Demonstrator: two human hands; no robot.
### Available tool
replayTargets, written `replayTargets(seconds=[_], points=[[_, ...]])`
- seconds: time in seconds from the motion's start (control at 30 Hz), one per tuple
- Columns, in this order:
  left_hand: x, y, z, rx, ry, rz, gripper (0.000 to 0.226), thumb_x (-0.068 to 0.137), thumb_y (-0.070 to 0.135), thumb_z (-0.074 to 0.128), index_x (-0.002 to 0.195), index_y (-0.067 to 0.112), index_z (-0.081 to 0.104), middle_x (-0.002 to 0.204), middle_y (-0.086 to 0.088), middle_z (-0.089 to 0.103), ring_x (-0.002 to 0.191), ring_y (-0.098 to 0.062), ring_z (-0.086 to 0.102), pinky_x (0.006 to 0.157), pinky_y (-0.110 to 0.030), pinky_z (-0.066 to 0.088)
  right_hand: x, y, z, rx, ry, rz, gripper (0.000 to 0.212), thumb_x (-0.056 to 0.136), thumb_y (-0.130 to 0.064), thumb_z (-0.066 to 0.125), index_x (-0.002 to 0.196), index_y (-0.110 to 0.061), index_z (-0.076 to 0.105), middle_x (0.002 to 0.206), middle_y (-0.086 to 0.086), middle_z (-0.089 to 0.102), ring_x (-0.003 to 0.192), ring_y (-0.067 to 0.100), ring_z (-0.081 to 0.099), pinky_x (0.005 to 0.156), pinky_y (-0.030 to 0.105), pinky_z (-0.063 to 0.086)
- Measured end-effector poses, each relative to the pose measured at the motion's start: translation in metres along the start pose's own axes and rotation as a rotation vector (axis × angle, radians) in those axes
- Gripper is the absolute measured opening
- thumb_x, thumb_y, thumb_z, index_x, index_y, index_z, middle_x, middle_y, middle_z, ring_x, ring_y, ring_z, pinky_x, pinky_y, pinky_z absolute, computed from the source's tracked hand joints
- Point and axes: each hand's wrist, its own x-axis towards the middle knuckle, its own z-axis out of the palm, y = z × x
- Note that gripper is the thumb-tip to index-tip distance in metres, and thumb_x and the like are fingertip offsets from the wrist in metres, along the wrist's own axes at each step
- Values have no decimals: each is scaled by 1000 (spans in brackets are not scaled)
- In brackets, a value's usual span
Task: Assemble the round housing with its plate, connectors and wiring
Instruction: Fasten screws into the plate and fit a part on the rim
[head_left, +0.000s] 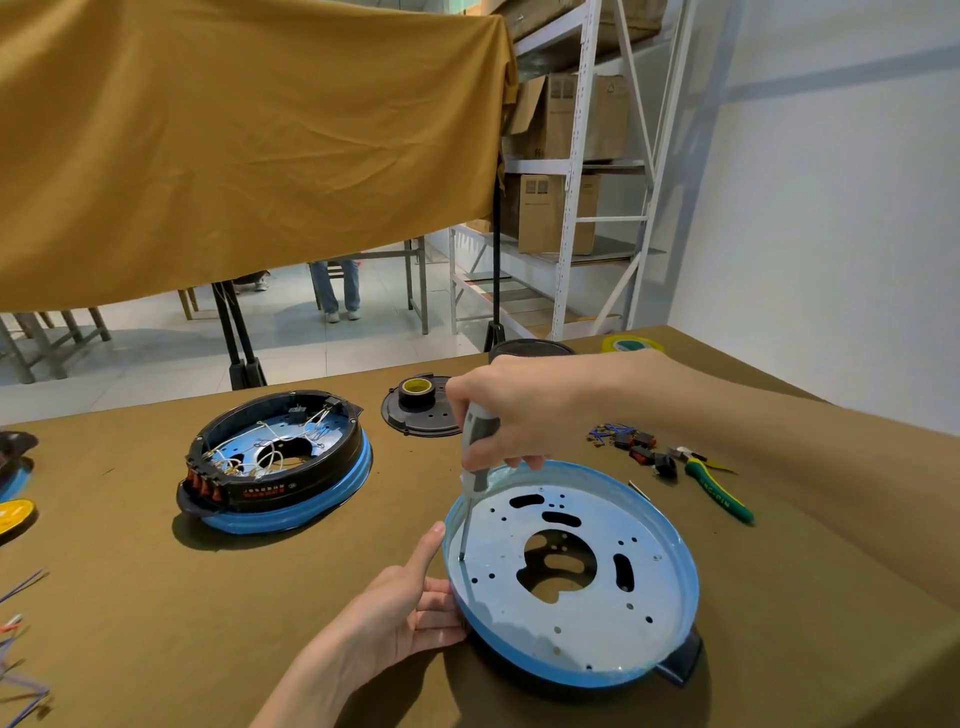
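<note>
1. The right hand (511, 415) is clamping a grey-handled screwdriver (475, 462) upright, tip sitting at about nine o'clock on the perforated plate (571, 618).
2. The left hand (410, 618) is lying open against the blue-rimmed round housing (685, 561), fingers steadying its rim near eight o'clock.
3. Judging by this, a plate screw is being driven.
4. The next move is probably calling for firm downward pressure, then shifting round to another hole.
5. Switches (636, 449) and pliers (719, 491) are waiting at two o'clock.
</note>
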Motion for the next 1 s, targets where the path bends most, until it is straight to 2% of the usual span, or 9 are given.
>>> replayTargets(seconds=[0.4, 0.57, 0.7, 1.0], points=[[4, 0, -2, -13, -2, -11, 85, 79, 73, 60, 105, -7, 69, 99, -25, 77, 88, -33, 78, 64, -35, 63, 0, 2, -3, 24, -41, 15, 24, 99, -32, 66, 98, -17, 47, 75, 10, 74, 57, 24, 71, 48, 23, 55], [2, -1, -1, -24, -12, 1, 82, 82, 71, 61, 102, -8, 70, 102, -28, 76, 85, -33, 77, 64, -35, 63, 3, 4, -2, 39, -35, 25, 25, 98, -32, 66, 95, -17, 46, 73, 11, 73, 50, 19, 65, 45, 23, 51], [1, 0, 1, -11, 6, 0, 80, 88, 70, 57, 104, -7, 68, 97, -25, 77, 83, -32, 79, 64, -36, 63, 7, 3, -2, 41, -44, 32, 25, 98, -33, 66, 96, -16, 48, 73, 13, 73, 51, 21, 65, 45, 23, 52], [0, 1, 1, -6, 4, 3, 82, 85, 72, 56, 104, -7, 69, 97, -23, 78, 85, -31, 79, 65, -35, 63, 10, 0, -1, -14, -37, 30, 25, 99, -38, 65, 94, -20, 48, 74, 12, 72, 52, 20, 63, 42, 20, 48]])
